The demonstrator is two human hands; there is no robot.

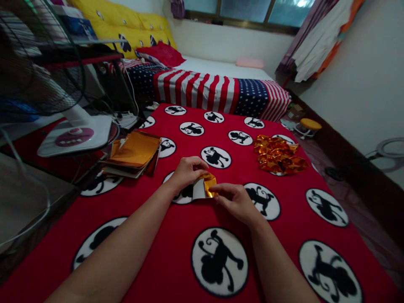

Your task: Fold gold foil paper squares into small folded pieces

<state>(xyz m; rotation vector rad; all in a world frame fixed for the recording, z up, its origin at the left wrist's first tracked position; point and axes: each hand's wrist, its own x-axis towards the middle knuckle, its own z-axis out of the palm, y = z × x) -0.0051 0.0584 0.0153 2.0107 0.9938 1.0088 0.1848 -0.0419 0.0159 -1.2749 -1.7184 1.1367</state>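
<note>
A small sheet of gold foil paper point(206, 184), partly folded with its white back showing, lies on a red blanket point(176, 235) printed with black monkey circles. My left hand point(187, 170) pinches the sheet's upper left side. My right hand point(235, 203) pinches its lower right edge. Both hands have curled fingers closed on the paper.
A stack of flat gold foil sheets point(134, 152) lies at the left of the blanket. A pile of folded gold pieces point(277, 155) sits at the right. A standing fan point(41, 75) is at the far left; a bed with a striped cover point(214, 88) is behind.
</note>
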